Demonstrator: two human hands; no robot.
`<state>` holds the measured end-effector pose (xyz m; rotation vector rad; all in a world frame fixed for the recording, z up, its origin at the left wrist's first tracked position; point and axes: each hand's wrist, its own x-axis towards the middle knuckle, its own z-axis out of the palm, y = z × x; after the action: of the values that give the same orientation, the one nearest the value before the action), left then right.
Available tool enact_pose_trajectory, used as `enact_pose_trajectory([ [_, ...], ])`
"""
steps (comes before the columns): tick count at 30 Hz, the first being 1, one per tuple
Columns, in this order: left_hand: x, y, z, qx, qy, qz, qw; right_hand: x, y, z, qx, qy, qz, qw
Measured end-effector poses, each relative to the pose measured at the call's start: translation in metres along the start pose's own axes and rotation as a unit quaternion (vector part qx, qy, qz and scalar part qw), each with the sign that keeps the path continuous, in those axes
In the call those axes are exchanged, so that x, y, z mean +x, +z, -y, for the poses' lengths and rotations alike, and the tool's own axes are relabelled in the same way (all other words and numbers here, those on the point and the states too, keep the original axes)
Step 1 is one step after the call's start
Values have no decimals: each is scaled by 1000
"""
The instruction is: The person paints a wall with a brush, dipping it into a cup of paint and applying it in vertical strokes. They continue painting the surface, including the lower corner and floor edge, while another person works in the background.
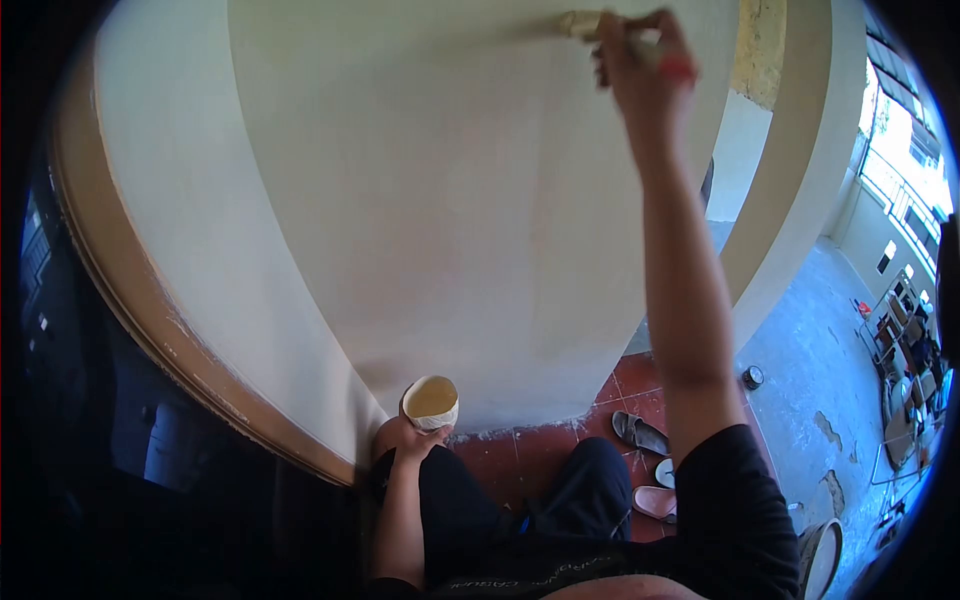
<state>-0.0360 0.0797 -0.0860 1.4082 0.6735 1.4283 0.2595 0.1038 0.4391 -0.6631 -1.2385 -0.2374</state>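
My right hand [645,65] is raised high at the upper right, its fingers closed round a paintbrush [582,24]. The bristle end points left and lies right at the pale cream wall [440,200]. Something red shows at the back of this hand. Low down, close to my knee, my left hand [418,438] grips a paint cup [432,402] with a whitish, paint-smeared outside. Its open top faces up toward me, and pale yellowish paint shows inside. Darker, wet-looking shading runs along the wall to the left of the brush.
A brown door frame [150,260] curves along the left. Sandals [640,434] and a pink slipper [655,503] lie on the red tiles [500,465]. A round bucket or lid [822,560] stands at lower right. Stacked chairs and clutter [905,380] fill the far right.
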Motion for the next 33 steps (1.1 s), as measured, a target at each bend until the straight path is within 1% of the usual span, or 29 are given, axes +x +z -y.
enact_pose_trajectory([
  [1,0,-3,4,-11,-12,3,1000,-18,-1,-30,-21,-41,-5,999],
  [2,1,-4,8,-22,-24,5,999,-49,-3,-48,-11,-45,-17,999],
  [3,3,-1,4,-25,-22,8,999,-86,-9,-58,-52,-20,-28,998],
  [4,2,4,-8,0,-4,-14,1000,-127,-16,-71,-59,3,-25,998],
  [5,2,9,-19,24,14,-35,999,-174,-23,-85,-17,46,-42,998],
  [6,5,14,-26,21,19,-33,999,-216,-34,-86,-56,96,-22,994],
  [7,8,17,-34,35,11,-27,999,-260,-45,-100,-157,72,-15,985],
  [9,3,16,-43,69,-20,-15,997,-335,-60,-102,-178,180,16,967],
  [10,6,1,-16,89,-63,0,994,-362,-64,-114,-183,198,17,963],
  [12,-8,-8,-13,51,-160,4,986,-432,-83,-115,-147,326,38,933],
  [13,-2,6,-34,-10,-194,-13,981,-449,-91,-106,-153,348,43,924],
  [14,-4,5,-26,18,-115,-7,993,-462,-98,-98,-149,415,29,897],
  [15,-2,3,-16,46,-25,0,999,-467,-98,-98,-141,472,14,870],
  [16,2,4,-20,50,-33,-7,998,-470,-97,-108,-139,479,21,866],
  [18,-1,10,-27,3,-24,-16,1000,-473,-98,-129,-116,495,-7,861],
  [19,0,10,-26,4,-32,-21,999,-452,-90,-128,-112,449,-21,886],
  [20,-1,7,-23,36,-32,-19,999,-409,-75,-109,-80,449,-46,889],
  [21,-1,5,-22,68,-31,-16,997,-376,-62,-108,-40,445,-74,892],
  [22,-2,7,-20,69,-40,-16,997,-345,-52,-99,-43,428,-80,899],
  [24,-1,9,-17,29,-25,-27,999,-283,-34,-83,26,367,-127,921],
  [27,0,9,-22,43,-13,-16,999,-203,-17,-52,50,244,-118,961],
  [28,0,11,-24,45,-19,-17,999,-187,-13,-43,49,250,-118,960],
  [30,-1,12,-28,35,-22,-23,999,-172,-5,-32,182,172,-146,957],
  [31,-1,11,-30,35,-22,-22,999,-176,-5,-36,182,171,-146,957],
  [33,-1,13,-30,17,-29,-37,999,-196,-7,-50,70,103,-106,987],
])
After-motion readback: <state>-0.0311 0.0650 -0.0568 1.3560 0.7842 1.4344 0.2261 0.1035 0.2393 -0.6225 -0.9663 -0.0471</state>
